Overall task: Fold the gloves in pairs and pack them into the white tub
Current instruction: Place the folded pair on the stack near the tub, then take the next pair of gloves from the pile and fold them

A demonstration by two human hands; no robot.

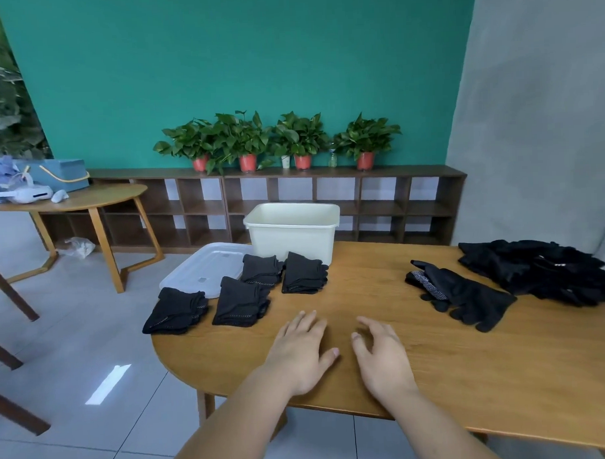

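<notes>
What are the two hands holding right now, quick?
Left hand: open, holding nothing.
Right hand: open, holding nothing.

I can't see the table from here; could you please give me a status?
Left hand and right hand open, empty, over the table. Four folded pairs near the white tub; loose gloves at right. Nothing in the way.

Your wooden table carries a white tub at its far edge, a clear lid beside it, four folded glove bundles at the left, one loose pair and a glove heap at the right.
</notes>
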